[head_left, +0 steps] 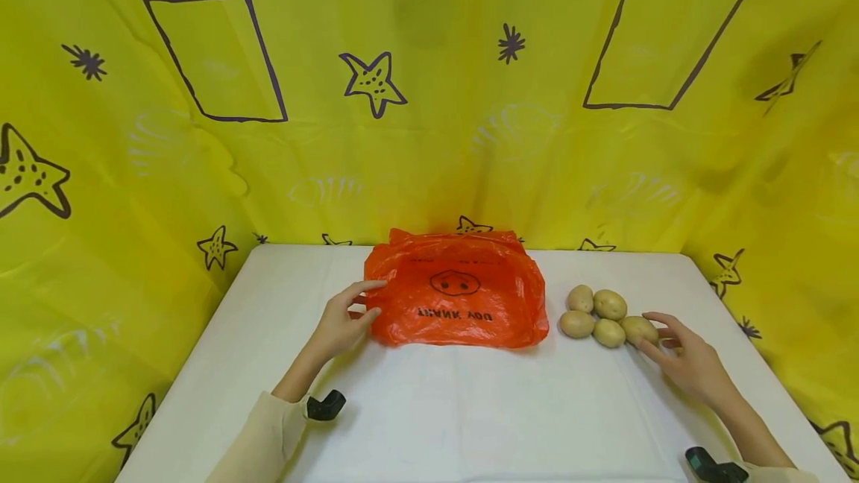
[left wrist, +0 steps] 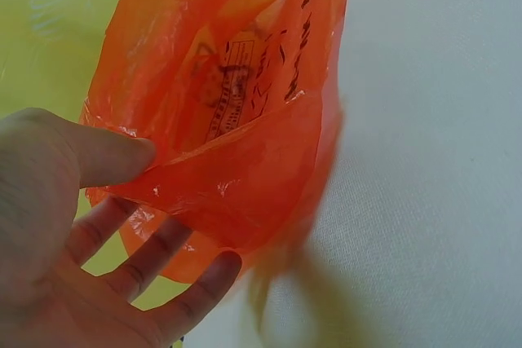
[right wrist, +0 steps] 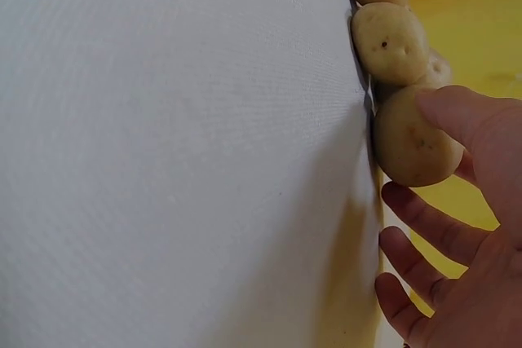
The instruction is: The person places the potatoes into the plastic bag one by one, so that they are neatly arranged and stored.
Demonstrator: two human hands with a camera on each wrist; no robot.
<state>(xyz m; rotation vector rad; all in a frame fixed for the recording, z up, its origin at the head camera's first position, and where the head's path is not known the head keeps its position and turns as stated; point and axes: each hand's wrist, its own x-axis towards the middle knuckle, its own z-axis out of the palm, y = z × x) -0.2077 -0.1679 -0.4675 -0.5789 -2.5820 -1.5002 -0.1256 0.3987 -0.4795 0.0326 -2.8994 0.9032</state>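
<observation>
A red plastic bag [head_left: 456,293] printed with a pig snout and "THANK YOU" lies at the middle of the table, its mouth partly open in the left wrist view. My left hand [head_left: 345,323] holds the bag's left edge, with the thumb [left wrist: 118,156] on one side of the film and the fingers on the other. Several potatoes [head_left: 609,305] sit in a cluster to the right of the bag. At the cluster's right end, my right hand [head_left: 691,364] grips one potato [right wrist: 416,140] between thumb and index finger. Its other fingers are spread below, and the index finger is mostly hidden behind the potato.
A white cloth [head_left: 510,408] covers the table. Yellow curtains [head_left: 429,133] with drawn stars and shells hang behind it and at both sides. Black wrist devices sit at the left wrist [head_left: 326,405] and the right wrist [head_left: 714,466].
</observation>
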